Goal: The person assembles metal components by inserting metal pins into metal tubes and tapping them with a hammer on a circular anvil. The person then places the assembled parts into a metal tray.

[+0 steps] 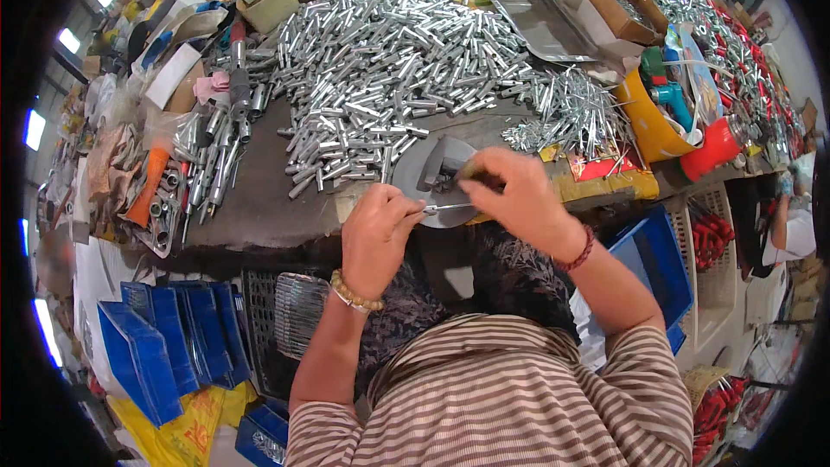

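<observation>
My left hand (376, 233), fingers pinched together, holds one end of a thin silvery metal rod (445, 207) in front of the bench's edge. The rod points right, toward my right hand (519, 199). That hand is closed with curled fingers beside a dark metal block (445, 164); a dark olive thing shows at its fingertips, too hidden to name. The block stands on a round grey plate (412, 175) at the front of the bench. Behind it spreads a large heap of short metal tubes (389, 60). Thin metal pins (575, 108) lie piled at the right.
Sockets and tools (220, 156) crowd the bench's left side, near an orange-handled tool (154, 175). A metal tray (540, 26), a cardboard box (618, 9) and a yellow container (653, 121) stand at the right. Blue bins (147, 363) and a blue crate (666, 268) flank my legs.
</observation>
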`<state>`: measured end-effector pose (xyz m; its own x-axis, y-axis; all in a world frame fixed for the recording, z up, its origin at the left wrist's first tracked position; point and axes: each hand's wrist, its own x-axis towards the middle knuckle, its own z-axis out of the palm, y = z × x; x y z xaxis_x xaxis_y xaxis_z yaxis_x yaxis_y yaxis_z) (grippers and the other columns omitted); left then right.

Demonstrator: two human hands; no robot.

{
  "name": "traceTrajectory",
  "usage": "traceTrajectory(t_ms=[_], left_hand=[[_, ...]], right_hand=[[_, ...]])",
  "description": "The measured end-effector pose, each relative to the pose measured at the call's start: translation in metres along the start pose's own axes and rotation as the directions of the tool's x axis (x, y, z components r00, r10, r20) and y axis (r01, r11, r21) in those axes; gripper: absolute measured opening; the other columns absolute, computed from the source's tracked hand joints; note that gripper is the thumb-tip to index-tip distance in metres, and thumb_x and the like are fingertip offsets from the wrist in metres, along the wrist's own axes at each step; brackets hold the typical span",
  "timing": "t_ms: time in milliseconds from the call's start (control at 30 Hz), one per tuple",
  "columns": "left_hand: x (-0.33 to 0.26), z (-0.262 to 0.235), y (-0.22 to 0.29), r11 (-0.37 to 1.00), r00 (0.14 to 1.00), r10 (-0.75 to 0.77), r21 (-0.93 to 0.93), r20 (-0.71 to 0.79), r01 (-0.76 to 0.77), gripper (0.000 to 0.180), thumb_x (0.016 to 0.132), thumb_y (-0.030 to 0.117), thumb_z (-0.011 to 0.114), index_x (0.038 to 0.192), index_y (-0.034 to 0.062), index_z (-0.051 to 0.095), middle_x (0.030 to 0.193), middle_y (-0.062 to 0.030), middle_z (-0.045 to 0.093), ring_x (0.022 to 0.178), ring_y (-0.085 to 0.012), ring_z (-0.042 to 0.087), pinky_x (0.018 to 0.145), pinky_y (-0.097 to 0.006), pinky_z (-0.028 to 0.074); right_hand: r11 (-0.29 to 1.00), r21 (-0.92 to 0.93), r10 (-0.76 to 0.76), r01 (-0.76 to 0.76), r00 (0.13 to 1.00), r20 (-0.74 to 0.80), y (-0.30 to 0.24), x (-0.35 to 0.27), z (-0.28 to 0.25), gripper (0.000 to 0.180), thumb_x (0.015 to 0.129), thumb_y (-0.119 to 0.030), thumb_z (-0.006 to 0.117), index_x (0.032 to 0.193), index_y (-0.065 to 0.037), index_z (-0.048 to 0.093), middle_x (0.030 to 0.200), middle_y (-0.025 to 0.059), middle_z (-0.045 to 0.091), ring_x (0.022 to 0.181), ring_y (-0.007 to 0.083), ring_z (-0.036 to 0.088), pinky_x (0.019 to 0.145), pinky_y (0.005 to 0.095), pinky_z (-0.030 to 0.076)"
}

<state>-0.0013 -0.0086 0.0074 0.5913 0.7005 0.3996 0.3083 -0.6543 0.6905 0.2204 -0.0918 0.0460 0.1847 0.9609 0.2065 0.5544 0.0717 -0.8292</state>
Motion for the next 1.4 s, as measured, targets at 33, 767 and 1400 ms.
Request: traceTrajectory(t_ms=[33,767,1400], left_hand=[[0.0,0.001,-0.001,1.0,1.0,0.001,0.002,0.01,-0.001,0.013,0.086,0.006,0.08,0.097,0.0068,0.075,0.093,-0.0089,0.063,0.087,-0.0312,0.065,0.074,-0.041,0.052],[0.003,0.002,0.001,1.0,1.0,0.02,-0.01,0.01,-0.02,0.011,0.085,0.007,0.079,0.095,0.0056,0.075,0.094,-0.0094,0.064,0.088,-0.0318,0.065,0.075,-0.042,0.052],[0.0,0.002,-0.009,0.999,1.0,0.02,-0.047,0.022,-0.019,0.014,0.086,-0.002,0.078,0.1,-0.0002,0.074,0.093,-0.009,0.062,0.081,-0.0234,0.063,0.071,-0.034,0.051]], right_hand=[[0.996,0.075,-0.042,0.044,0.999,-0.017,0.001,-0.004,0.011,0.017,0.085,-0.006,0.075,0.099,-0.001,0.069,0.097,0.0134,0.068,0.089,0.0343,0.067,0.079,0.0423,0.054],[0.733,-0.534,-0.535,0.423,0.842,-0.067,0.013,-0.015,0.05,0.023,0.078,-0.008,0.078,0.098,-0.008,0.068,0.106,0.0069,0.066,0.103,0.0283,0.064,0.102,0.0464,0.047],[0.873,-0.421,-0.324,0.247,0.938,-0.122,-0.017,-0.051,-0.004,0.033,0.09,-0.002,0.07,0.122,-0.011,0.072,0.092,0.0087,0.061,0.07,0.0287,0.067,0.058,0.0408,0.054]])
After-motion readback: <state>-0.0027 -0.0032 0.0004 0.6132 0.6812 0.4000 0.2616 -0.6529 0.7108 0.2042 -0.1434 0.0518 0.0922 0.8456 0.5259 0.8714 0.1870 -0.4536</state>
